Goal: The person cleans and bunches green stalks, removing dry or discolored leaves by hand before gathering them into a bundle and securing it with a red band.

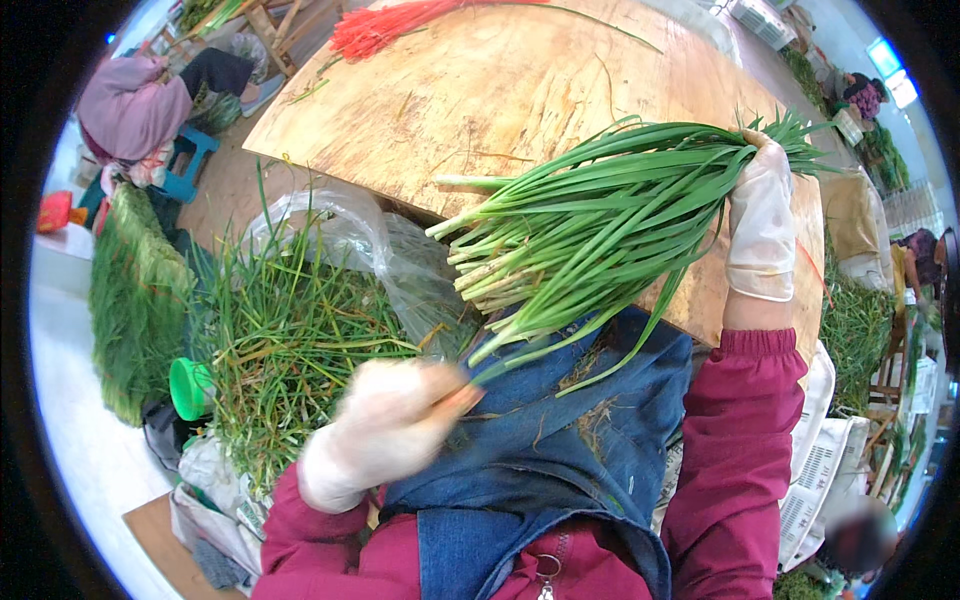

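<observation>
My right hand (762,215), in a thin whitish glove, is closed around the leafy end of a bunch of garlic chives (600,215). The pale stem ends point left and fan out past the near edge of the wooden table (450,100). Lower left, my gloved left hand (395,425) is smeared by motion. Its fingertips are pinched at the end of a single green chive stalk (510,368) just below the bunch. Under both hands lies a blue denim apron (540,450) with bits of dry plant debris on it.
A heap of loose chives and trimmings (300,340) lies to the left beside a clear plastic bag (385,240). Red strips (385,30) rest on the far table edge. A green round container (190,388) stands left. Another person (135,105) sits at the far left near a blue stool (190,160).
</observation>
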### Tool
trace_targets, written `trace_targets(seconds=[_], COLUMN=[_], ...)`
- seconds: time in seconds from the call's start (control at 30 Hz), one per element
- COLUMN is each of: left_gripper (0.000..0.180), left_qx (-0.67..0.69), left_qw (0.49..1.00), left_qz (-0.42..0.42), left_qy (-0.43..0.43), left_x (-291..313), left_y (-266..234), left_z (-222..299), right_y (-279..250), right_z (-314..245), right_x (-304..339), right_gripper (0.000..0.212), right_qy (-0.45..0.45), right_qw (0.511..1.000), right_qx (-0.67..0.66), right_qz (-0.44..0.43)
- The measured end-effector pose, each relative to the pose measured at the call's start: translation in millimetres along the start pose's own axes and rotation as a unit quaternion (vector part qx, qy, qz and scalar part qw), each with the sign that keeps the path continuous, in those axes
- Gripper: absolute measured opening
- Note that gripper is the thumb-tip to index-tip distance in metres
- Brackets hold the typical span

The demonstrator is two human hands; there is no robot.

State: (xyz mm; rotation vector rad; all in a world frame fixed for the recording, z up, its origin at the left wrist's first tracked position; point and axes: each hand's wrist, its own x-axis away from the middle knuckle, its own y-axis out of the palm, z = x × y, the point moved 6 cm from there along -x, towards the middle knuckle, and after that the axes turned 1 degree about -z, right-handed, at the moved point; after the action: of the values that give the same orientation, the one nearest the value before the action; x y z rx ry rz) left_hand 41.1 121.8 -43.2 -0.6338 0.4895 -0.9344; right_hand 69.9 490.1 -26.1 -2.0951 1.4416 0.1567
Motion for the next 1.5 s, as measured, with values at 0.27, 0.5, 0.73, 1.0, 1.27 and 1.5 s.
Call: trace_targets(seconds=[0.27, 0.5, 0.73, 1.0, 1.27, 1.5], left_gripper=[0.014, 0.017, 0.021, 0.016, 0.029, 0.019], left_qx=[-0.403, -0.138, -0.019, -0.097, -0.228, -0.266], left_qw=[0.888, 0.989, 0.983, 0.981, 0.968, 0.953], left_qz=[0.071, -0.048, 0.169, 0.163, 0.075, 0.118], left_qy=[-0.212, 0.01, -0.072, -0.038, 0.068, 0.081], left_x=[120, -27, -64, -74, -76, -83], left_y=[-83, 32, 5, 3, 34, 44], left_z=[-84, -2, -39, -14, 17, 11], right_y=[28, 18, 57, -14, -35, 20], right_z=[52, -16, -7, -29, 0, 2], right_x=[-31, -5, -55, -28, 189, 215], right_gripper=[0.017, 0.021, 0.022, 0.035, 0.029, 0.022], right_qy=[0.233, -0.182, -0.18, 0.064, 0.382, 0.439], right_qw=[0.893, 0.954, 0.93, 0.996, 0.852, 0.82], right_qx=[-0.386, 0.235, 0.321, 0.036, -0.016, -0.229], right_qz=[0.0, -0.049, -0.019, -0.058, -0.356, -0.289])
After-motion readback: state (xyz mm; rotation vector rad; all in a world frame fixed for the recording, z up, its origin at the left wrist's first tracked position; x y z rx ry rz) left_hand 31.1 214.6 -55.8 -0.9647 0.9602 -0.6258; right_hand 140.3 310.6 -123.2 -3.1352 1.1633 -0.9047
